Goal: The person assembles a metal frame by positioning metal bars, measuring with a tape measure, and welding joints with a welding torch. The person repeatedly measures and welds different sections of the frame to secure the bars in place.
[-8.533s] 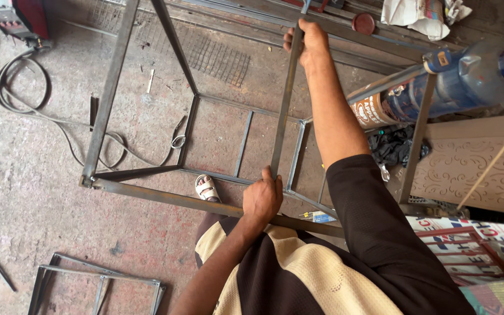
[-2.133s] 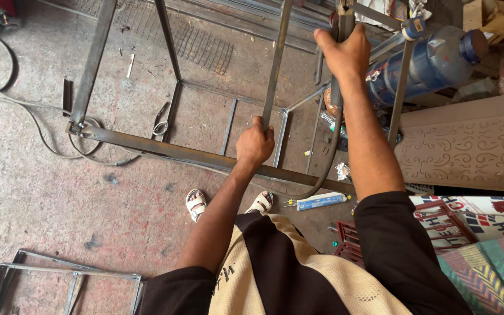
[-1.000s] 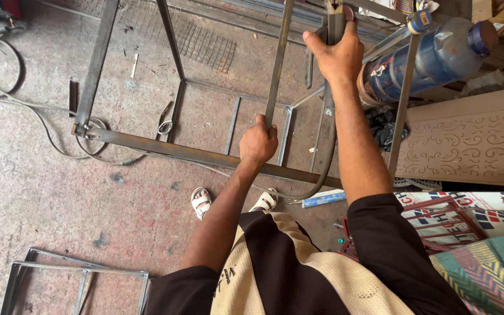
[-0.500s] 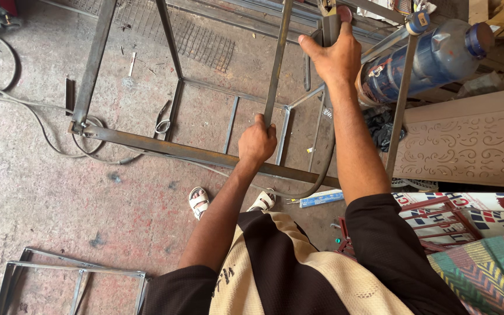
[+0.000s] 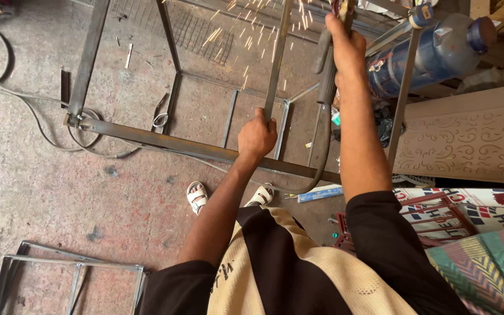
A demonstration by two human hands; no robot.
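Over dusty concrete floor (image 5: 42,192), my left hand (image 5: 256,137) clenches the upright steel bar (image 5: 277,58), while my right hand (image 5: 348,49), higher, grasps the welding holder (image 5: 325,76) beside it.

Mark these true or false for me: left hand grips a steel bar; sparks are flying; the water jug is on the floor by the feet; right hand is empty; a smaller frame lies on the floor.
1. The left hand grips an upright steel bar of the metal frame. True.
2. Sparks fly near the top of that bar. True.
3. The blue water jug sits on the floor by the feet. False: it lies up at the right, behind a frame post.
4. The right hand is empty. False: it holds a welding electrode holder.
5. A smaller metal frame lies on the floor. True.
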